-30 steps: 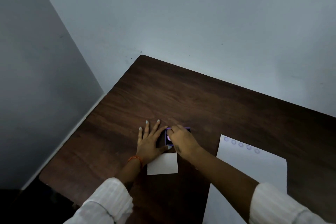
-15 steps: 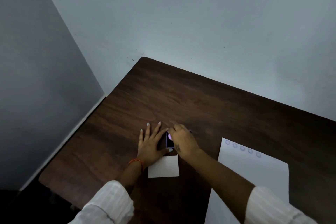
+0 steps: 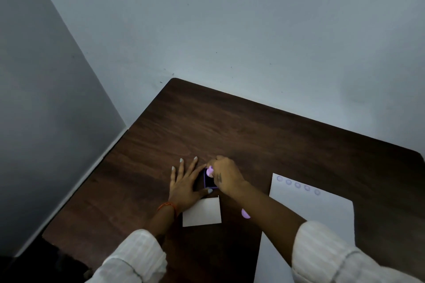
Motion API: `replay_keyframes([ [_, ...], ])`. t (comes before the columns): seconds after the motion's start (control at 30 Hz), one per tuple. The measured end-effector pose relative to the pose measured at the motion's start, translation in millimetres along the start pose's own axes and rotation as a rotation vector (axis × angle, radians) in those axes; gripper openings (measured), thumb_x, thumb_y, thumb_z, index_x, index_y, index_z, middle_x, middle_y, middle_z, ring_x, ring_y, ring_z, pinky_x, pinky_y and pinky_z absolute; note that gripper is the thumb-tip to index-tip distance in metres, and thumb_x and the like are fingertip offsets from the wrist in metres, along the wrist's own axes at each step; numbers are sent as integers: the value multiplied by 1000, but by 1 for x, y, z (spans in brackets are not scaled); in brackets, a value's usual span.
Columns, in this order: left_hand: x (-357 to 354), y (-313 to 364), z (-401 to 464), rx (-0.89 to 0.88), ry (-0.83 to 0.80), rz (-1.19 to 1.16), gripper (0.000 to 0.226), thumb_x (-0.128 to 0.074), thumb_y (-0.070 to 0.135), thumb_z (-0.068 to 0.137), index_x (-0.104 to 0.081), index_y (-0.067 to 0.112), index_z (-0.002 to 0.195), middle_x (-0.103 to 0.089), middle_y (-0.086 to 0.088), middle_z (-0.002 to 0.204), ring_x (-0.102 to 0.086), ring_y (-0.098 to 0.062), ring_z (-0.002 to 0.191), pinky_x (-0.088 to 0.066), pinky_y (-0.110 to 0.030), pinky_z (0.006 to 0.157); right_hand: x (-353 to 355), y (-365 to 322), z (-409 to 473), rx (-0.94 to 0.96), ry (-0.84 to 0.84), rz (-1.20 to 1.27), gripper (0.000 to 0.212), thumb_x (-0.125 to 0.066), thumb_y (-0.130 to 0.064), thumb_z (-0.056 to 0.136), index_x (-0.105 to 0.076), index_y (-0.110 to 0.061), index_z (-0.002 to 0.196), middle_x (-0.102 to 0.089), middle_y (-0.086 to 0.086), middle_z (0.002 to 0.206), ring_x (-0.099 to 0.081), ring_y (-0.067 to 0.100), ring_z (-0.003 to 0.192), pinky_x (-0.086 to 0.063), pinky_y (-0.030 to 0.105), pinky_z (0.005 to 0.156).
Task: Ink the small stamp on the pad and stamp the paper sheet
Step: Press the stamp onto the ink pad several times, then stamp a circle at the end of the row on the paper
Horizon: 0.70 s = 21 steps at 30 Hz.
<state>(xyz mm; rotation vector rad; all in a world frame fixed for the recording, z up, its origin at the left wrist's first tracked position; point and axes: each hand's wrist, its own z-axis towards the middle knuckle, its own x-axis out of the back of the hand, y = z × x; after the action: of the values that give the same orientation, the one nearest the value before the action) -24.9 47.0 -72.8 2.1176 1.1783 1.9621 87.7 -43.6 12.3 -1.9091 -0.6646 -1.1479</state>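
Here the small stamp [image 3: 209,171] sits pinched under right-hand fingers [image 3: 215,163]

The scene is dimly and evenly lit; soft shadows are cast; wide-angle bending and slight softness are noted at edges.

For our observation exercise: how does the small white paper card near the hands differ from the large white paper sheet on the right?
The small white paper card is blank; the large white paper sheet carries a row of five round purple stamp marks along its far edge. The card is far smaller. The card lies beside the left hand; the sheet lies right of the right forearm. Both are white and lie flat on the dark wooden table.
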Motion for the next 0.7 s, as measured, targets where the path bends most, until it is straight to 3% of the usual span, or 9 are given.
replay_keyframes([
  [0.07,1,0,0,-4,-10,3,83,-56,62,76,-12,39,143,1,8,158,18,-28,143,13,-51,114,8,2,-3,-107,25,264,23,-48,-18,87,-62,-8,72,-61,14,81,-60,31,81,-47,30,71],
  [0.1,2,0,0,-5,-15,7,85,-53,65,74,-10,39,143,2,7,158,17,-29,143,13,-51,114,9,3,-7,-168,71,455,23,-51,-22,85,-63,-11,69,-63,9,78,-60,25,76,-47,23,68],
  [0.17,2,-1,0,-5,-23,20,90,-44,70,70,-5,37,144,3,6,158,17,-29,143,13,-51,114,8,8,-19,-316,165,854,12,-64,-17,84,-70,-11,92,-69,5,94,-63,17,83,-51,21,74],
  [0.23,3,-1,0,-2,-28,21,94,-41,70,68,0,35,144,4,5,158,17,-30,143,13,-51,114,8,18,-36,-419,117,1328,26,-63,-6,84,-65,-9,110,-68,4,99,-64,13,86,-56,19,70],
  [0.3,5,-1,0,16,-34,-8,99,-46,70,67,2,32,144,4,5,158,17,-29,143,13,-51,114,12,32,-57,-455,103,1798,27,-57,1,87,-63,-4,113,-67,9,96,-64,14,87,-59,19,66],
  [0.37,8,0,0,22,-50,-55,103,-59,66,69,1,31,145,2,5,159,17,-28,143,13,-51,114,15,47,-82,-472,110,2083,21,-56,1,86,-71,-4,100,-73,13,90,-66,17,85,-60,22,65],
  [0.43,12,2,-1,53,-61,-161,106,-67,62,65,-5,33,145,0,2,159,15,-27,143,13,-51,115,17,57,-107,-459,155,2226,14,-63,-1,77,-75,-3,84,-76,13,82,-71,17,76,-61,24,64],
  [0.5,20,6,-2,159,-51,-329,106,-69,62,59,-13,35,145,-4,-7,159,11,-29,144,9,-49,116,17,64,-128,-457,226,2308,17,-69,-3,68,-75,-1,84,-76,15,83,-73,18,72,-61,27,64],
  [0.7,21,57,-8,177,239,-404,66,-66,42,79,-39,20,136,-49,-14,140,-35,-33,135,-4,-54,117,21,94,-180,-384,398,2463,25,-67,-4,67,-72,2,91,-76,18,90,-74,23,76,-62,31,63],
])
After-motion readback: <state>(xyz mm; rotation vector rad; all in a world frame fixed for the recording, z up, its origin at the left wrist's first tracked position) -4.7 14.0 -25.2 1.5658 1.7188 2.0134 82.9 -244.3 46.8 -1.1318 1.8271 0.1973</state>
